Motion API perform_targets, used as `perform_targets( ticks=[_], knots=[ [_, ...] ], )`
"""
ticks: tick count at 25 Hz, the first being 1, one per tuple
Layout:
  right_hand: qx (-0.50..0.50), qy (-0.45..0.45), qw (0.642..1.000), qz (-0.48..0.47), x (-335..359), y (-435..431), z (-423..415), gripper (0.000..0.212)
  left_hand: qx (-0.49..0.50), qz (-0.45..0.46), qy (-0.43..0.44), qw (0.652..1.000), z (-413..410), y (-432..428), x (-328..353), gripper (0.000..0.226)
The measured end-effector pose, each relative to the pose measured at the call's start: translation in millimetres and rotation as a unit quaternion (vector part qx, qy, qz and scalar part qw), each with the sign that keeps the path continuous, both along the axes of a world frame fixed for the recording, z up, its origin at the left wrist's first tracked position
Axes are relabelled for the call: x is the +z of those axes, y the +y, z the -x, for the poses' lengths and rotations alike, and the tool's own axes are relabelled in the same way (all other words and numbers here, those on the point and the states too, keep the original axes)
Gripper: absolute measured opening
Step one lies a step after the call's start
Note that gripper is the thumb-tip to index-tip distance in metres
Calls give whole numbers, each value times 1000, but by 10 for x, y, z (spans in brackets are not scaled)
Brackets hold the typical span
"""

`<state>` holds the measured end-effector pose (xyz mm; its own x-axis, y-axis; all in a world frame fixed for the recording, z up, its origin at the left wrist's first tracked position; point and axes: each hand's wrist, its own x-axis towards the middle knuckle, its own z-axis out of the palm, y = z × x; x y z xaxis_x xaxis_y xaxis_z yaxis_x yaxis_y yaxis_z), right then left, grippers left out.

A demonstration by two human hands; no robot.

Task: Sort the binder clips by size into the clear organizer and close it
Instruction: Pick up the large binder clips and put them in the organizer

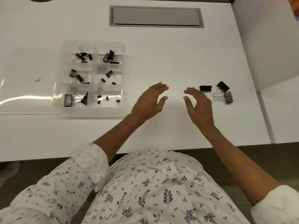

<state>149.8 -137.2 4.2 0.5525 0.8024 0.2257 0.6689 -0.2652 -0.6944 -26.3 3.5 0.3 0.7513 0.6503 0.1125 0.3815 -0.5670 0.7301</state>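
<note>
Holding black binder clips, open clear organizer

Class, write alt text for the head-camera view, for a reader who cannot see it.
A left hand and right hand, both open, hover over a white table, between a clear plastic six-compartment organizer holding black binder clips and three loose black binder clips at right.

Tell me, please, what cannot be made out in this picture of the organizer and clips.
- Head view: blurred patches on the dividers of the organizer hide what lies there.
- Head view: the open lid is cut off by the left edge.
- Head view: the right hand covers part of one loose clip.
</note>
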Motion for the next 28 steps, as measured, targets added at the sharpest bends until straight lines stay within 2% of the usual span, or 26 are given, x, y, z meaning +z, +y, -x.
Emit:
perform_targets(
  ticks=[5, 9, 12, 14, 18, 22, 26, 28],
  knots=[
    [-49, -41, 997, 37, -116, -515, -1026, 28, -36, 3, 35, 999, -765, -376, 35, 42],
    [-48, -102, 989, 95, -260, -805, -1668, 30, -91, -23, 73, 993, -1297, -520, -15, 46],
    [5, -128, 980, 149, -366, -911, -1865, 38, -137, -27, 110, 984, -1618, -549, -69, 51],
    [19, -136, 978, 156, -422, -980, -1895, 41, -171, -57, 139, 974, -1802, -498, -93, 46],
    [20, -124, 980, 153, -425, -1086, -1891, 36, -222, -106, 183, 952, -1948, -413, -138, 39],
    [60, -83, 983, 149, -398, -1129, -1993, 23, -202, -77, 188, 958, -1835, -374, -176, 42],
    [124, -97, 974, 160, -320, -1037, -2069, 38, -160, -106, 177, 965, -1592, -277, -219, 42],
    [117, -124, 976, 135, -264, -946, -2148, 45, -131, -108, 172, 970, -1444, -244, -261, 40]
  ],
)
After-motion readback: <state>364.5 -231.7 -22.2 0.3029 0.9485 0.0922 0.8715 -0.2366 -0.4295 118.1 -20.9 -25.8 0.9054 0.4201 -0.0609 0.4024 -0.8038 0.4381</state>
